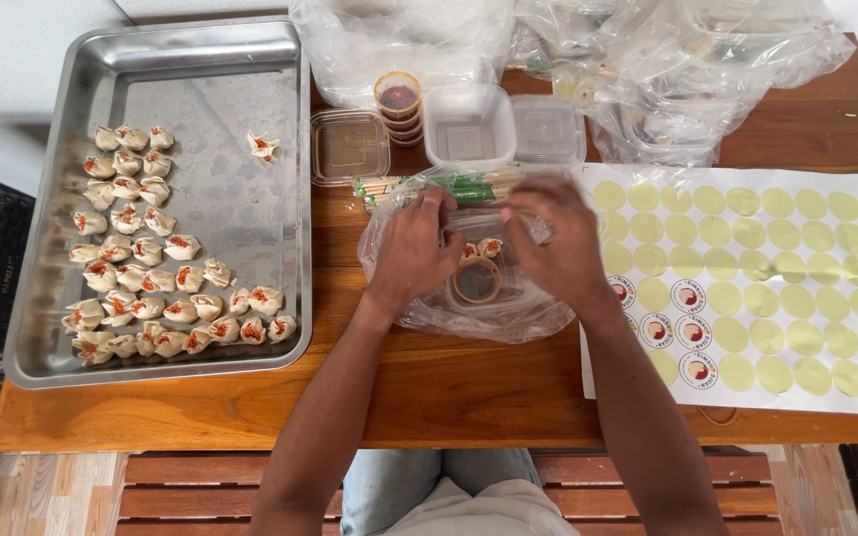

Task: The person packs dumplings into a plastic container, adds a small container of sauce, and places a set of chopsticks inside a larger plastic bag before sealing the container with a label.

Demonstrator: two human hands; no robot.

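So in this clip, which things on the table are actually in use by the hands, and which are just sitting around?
In use:
- left hand and right hand, both on the clear plastic bag
- filled container in the bag, with dumplings and a sauce cup
- chopstick packets at the fingertips

Lying about:
- metal tray of dumplings
- stacked sauce cups
- empty containers
- sticker sheet
- spare bags
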